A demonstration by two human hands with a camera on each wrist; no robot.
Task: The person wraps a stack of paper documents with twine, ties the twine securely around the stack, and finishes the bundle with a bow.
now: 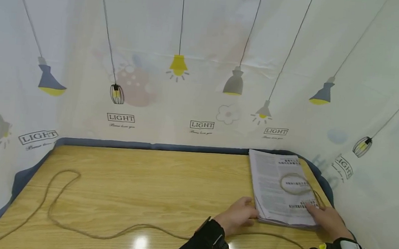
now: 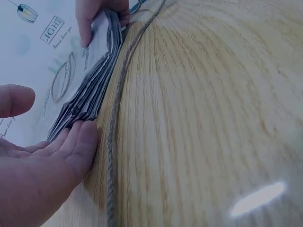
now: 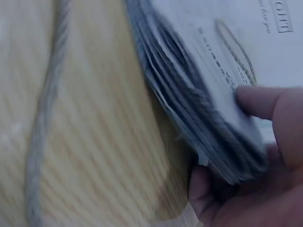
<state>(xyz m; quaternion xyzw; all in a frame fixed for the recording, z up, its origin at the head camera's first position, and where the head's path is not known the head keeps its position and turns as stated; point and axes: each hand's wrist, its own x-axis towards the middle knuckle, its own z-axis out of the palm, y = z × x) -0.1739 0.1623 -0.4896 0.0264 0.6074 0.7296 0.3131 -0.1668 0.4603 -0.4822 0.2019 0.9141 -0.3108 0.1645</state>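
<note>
We saw the newspaper stack on the right side of the tabletop, its near right corner pinched in our right grip, thumb on top and fingers underneath, likely so the loose sheets stayed together. Our left grip was unclosed at the near left corner, fingers extended against the layered edge and thumb apart, which we judged to be for steadying rather than grasping. The cord ran across in front of the stack, and a loop of cord lay on the top page, perhaps to stay within reach; whether our right grip also held cord, we could not tell.
</note>
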